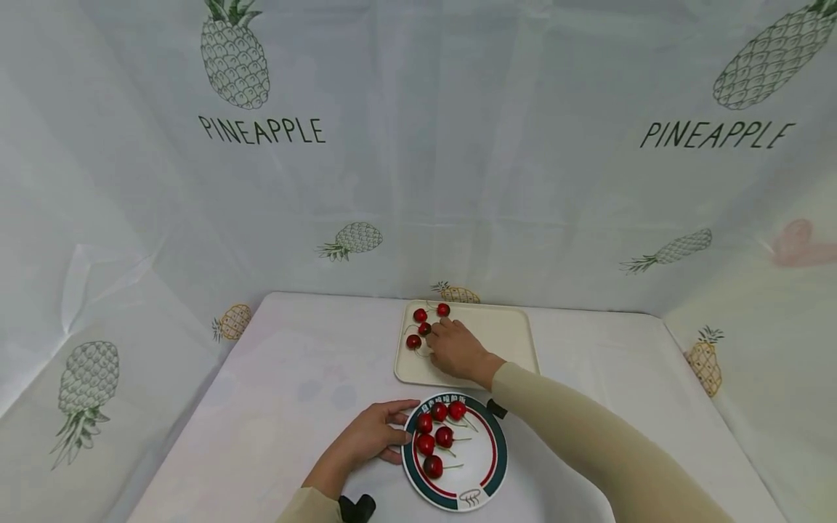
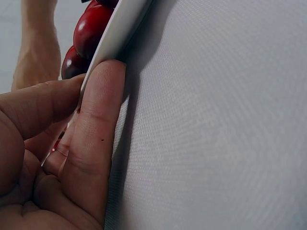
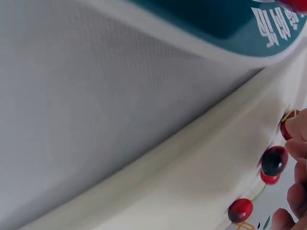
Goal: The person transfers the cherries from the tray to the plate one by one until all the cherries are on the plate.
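Observation:
My left hand (image 1: 375, 434) grips the left rim of a round white plate (image 1: 474, 454) with a green and red border, fingers from one side and thumb from the other. The plate's edge stands between the fingertips (image 2: 103, 88) in the left wrist view. Several dark red cherries (image 1: 433, 466) with stems lie on the plate. My right hand (image 1: 458, 350) reaches over a cream tray (image 1: 503, 334), its fingers bent down among the cherries there. In the right wrist view its fingertips overlap one cherry (image 3: 286, 129); I cannot tell whether they pinch it.
More cherries (image 1: 420, 315) lie at the tray's left end. The tray stands just beyond the plate, near the back edge of the white-covered table (image 1: 294, 363). Behind it hangs a white curtain (image 1: 451, 181) printed with pineapples.

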A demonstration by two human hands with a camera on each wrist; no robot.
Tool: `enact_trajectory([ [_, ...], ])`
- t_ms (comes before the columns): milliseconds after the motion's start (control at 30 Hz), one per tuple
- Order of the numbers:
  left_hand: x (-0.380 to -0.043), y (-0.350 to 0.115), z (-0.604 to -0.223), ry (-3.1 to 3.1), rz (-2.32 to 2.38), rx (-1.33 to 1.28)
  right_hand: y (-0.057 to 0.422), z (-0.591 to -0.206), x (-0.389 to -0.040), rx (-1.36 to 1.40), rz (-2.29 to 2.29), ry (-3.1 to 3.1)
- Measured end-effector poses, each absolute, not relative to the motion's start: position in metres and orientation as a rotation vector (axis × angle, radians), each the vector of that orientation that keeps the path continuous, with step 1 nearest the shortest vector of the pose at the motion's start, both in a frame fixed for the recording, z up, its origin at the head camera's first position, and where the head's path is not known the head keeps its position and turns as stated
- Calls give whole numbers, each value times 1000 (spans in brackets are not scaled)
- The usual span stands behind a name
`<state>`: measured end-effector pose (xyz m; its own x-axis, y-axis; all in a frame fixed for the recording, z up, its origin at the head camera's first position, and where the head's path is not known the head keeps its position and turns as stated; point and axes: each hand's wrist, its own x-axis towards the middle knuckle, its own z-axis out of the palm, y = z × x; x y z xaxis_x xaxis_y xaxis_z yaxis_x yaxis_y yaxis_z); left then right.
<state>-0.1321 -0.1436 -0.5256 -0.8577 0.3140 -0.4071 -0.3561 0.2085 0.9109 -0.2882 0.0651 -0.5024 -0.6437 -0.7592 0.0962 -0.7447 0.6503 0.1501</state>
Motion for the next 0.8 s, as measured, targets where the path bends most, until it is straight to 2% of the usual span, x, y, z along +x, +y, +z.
enact_trajectory([
  [800, -130, -144, -523, 1981, 1699, -48, 53, -510, -291, 1395, -248, -2582],
])
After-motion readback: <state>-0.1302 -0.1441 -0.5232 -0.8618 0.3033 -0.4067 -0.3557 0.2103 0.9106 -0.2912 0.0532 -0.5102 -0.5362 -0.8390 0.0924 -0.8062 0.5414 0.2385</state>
